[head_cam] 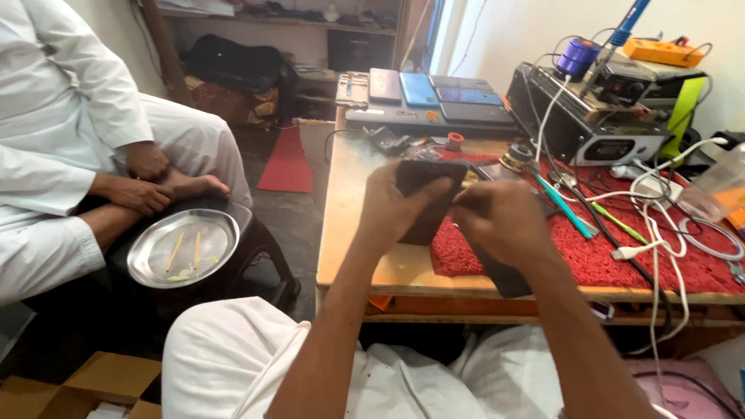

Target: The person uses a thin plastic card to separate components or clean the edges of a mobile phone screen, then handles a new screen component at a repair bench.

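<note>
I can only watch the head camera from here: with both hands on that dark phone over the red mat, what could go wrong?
1. The dark phone is pinched between the left hand and the right hand near the table's front edge; a slip could drop it off.
2. White cables loop loosely beside the right hand and could snag.
3. A second dark slab overhangs the edge and might get knocked off.

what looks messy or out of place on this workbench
The white cables lie in a loose tangle across the red mat, one drooping over the table edge. A dark flat piece overhangs the front edge below the right hand. Nothing looks spilled.
</note>
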